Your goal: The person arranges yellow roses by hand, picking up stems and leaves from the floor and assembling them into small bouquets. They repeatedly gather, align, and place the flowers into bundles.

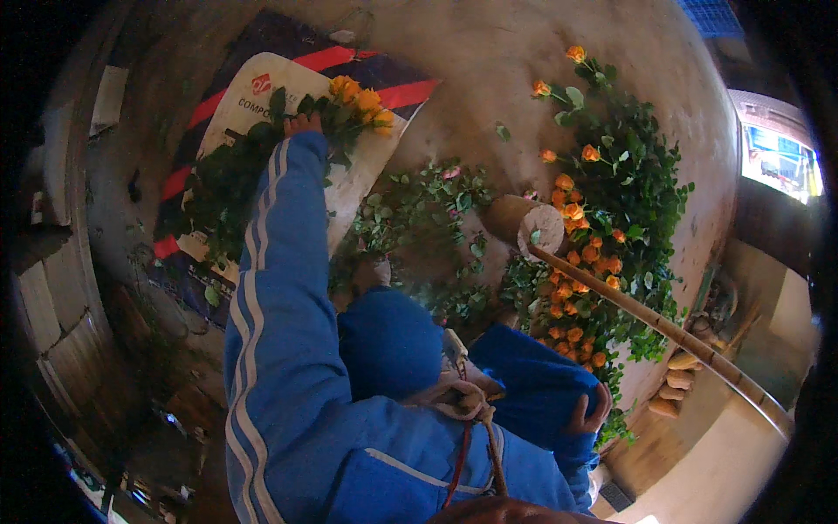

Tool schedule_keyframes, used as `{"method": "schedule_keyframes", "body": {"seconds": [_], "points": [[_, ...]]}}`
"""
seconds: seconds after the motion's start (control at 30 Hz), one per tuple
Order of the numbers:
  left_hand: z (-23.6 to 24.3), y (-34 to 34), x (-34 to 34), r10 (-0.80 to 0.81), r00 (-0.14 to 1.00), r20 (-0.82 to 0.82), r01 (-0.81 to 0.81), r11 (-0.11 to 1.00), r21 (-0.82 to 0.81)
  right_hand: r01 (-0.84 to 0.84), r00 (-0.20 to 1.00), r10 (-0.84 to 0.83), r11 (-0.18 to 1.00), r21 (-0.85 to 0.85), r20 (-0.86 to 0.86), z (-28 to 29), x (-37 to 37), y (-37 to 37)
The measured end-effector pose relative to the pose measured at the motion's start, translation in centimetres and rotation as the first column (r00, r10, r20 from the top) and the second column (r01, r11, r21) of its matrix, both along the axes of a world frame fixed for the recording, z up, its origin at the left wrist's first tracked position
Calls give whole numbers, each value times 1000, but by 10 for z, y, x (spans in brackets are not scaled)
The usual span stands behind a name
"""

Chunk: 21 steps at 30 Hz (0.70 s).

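Note:
My left arm stretches forward to a bunch of orange roses [367, 103] lying on a white and dark sack [271, 74]. There my left hand [303, 124] closes on the leafy stems just behind the blooms, its fingertips partly lost among the leaves. Long green foliage [231, 170] from the bunch spreads down the sack toward me. On my right knee rests my right hand [590, 412], with its fingers apart and nothing in them.
A large heap of orange roses [589, 253] lies to the right. Before it sits a round block [543, 229] with a long wooden pole [663, 327] slanting away from it. Loose leaves and pink-tinged flowers [428, 201] litter the floor ahead. Stones [676, 382] lie at far right.

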<state>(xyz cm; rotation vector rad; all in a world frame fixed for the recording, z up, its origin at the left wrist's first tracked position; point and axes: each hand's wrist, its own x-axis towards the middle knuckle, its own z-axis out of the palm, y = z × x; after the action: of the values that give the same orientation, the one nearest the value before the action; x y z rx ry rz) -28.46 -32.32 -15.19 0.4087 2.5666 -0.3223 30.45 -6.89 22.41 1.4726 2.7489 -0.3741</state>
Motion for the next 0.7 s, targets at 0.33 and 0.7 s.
{"method": "schedule_keyframes", "body": {"seconds": [0.33, 0.7], "points": [[47, -74, -11, 32, 986, -165, 38, 913, 405, -12, 998, 11, 1000, -18, -55, 7, 1, -10], [372, -178, 5, 192, 910, -368, 151, 672, 725, -130, 965, 158, 981, 145, -208, 17, 60, -46]]}}
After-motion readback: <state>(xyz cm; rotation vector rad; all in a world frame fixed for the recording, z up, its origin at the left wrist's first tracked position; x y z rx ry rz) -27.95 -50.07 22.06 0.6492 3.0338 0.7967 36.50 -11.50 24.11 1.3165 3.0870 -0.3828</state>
